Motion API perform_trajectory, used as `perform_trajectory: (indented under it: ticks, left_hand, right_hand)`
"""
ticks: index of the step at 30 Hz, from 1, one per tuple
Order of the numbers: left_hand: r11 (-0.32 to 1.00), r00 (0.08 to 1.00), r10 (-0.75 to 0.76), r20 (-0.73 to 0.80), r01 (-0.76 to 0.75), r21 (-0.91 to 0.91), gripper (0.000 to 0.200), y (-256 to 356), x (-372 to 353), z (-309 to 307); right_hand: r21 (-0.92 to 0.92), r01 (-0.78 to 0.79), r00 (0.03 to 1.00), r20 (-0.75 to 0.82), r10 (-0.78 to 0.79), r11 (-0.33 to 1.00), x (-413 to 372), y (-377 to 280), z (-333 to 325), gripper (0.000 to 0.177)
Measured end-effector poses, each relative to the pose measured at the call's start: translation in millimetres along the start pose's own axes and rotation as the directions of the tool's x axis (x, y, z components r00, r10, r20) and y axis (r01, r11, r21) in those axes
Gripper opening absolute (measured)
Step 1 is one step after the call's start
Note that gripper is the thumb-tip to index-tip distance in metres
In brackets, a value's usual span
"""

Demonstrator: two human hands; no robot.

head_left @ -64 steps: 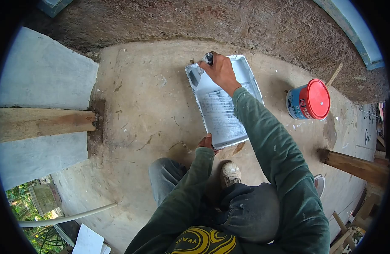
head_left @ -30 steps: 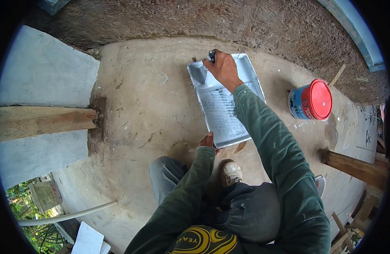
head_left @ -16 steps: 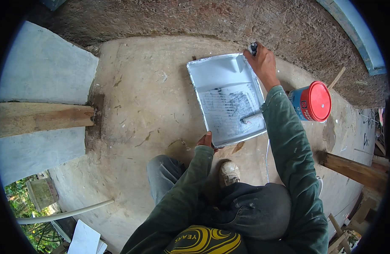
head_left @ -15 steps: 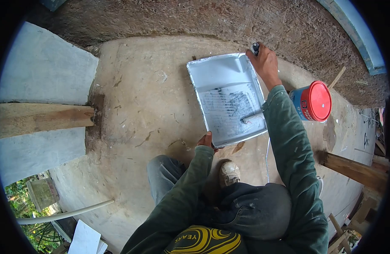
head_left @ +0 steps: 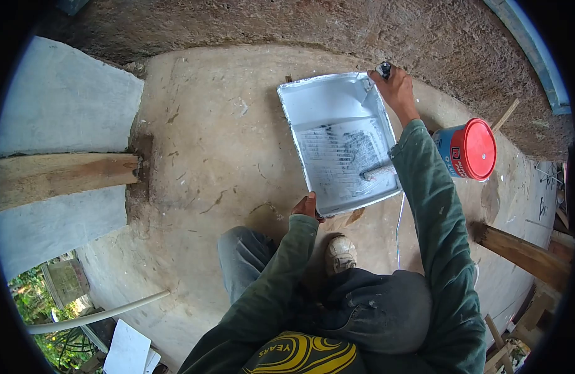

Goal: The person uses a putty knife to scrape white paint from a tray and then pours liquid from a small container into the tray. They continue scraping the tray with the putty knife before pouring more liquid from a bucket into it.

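Observation:
A paint tray (head_left: 337, 107), smeared with white and grey paint, sits tilted across my view in front of me. My left hand (head_left: 309, 207) is closed on its near left corner, thumb over the rim. At the far right corner my right hand (head_left: 396, 91) is closed, its thumb against the rim. A small dark, paint-spotted thing (head_left: 385, 69) shows at its fingers; I cannot make out what it is. A paint roller (head_left: 379, 172) lies on the tray's ribbed slope, partly hidden by my right sleeve. A thin metal rod (head_left: 398, 234) runs from under that sleeve towards my knee.
A blue paint bucket with a red lid (head_left: 479, 149) stands right of the tray, a wooden stick (head_left: 506, 115) behind it. A rough wall (head_left: 250, 25) borders the floor ahead. Wooden posts (head_left: 66, 177) stand at both sides, and a pale pipe (head_left: 106, 316) lies lower left.
The tray appears slightly further right and turned a little, with both hands still at its corners. The view has shifted slightly too.

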State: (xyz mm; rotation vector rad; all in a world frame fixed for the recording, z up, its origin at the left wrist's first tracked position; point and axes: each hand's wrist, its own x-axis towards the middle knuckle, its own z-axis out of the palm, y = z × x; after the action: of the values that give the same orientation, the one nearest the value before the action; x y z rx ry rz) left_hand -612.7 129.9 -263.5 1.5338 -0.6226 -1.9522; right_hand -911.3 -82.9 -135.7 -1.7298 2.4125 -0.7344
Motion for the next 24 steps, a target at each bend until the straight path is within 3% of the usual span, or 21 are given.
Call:
perform_trajectory:
  ticks: [9,11,19,21,24]
  left_hand:
    - [0.996,0.995,0.081,-0.054,-0.082,-0.031,0.061,-8,3,6]
    - [0.996,0.996,0.076,-0.041,-0.077,-0.041,0.061,-8,3,6]
    - [0.999,0.999,0.042,-0.014,-0.042,-0.025,0.059,-2,3,5]
    - [1.0,0.999,0.014,0.042,-0.015,0.021,0.06,1,2,3]
    - [0.998,1.0,0.019,-0.01,-0.019,0.056,0.059,13,-6,9]
  right_hand:
    - [0.136,-0.034,0.997,0.069,0.024,0.99,-11,-41,11,0.042]
    - [0.123,0.057,0.998,0.004,-0.058,0.991,-14,-52,16,0.04]
    - [0.15,0.207,0.973,0.076,-0.22,0.967,-25,-101,31,0.035]
    - [0.136,0.206,0.969,0.11,-0.221,0.969,-27,-109,32,0.035]
    - [0.138,0.22,0.965,0.114,-0.236,0.966,-30,-118,37,0.036]
